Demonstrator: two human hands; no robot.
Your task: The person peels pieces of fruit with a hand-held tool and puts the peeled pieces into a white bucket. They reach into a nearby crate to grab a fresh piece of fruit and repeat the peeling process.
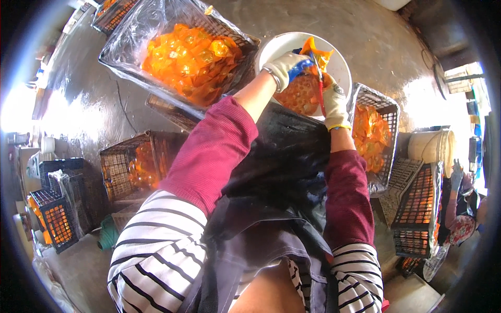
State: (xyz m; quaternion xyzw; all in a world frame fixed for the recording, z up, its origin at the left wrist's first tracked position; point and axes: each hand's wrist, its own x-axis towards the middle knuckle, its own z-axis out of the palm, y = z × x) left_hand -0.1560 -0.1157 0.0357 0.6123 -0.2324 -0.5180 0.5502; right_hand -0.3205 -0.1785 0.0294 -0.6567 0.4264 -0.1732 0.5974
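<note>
My left hand (286,67), in a white and blue work glove, holds an orange mesh bag (300,93) of small round orange fruit by its top over a white basin (342,65). Just right of it, my right hand (334,101), in a white glove, grips the same bag's side next to a thin red strip. Both arms wear maroon sleeves over a striped top, and a dark apron hangs below them.
A plastic-lined crate (130,55) of orange bags stands at upper left. Another crate (389,112) with orange bags is right of the basin. Dark crates (122,167) sit at left, stacked crates (417,208) at right beside a white bucket (430,146) and a person (462,208).
</note>
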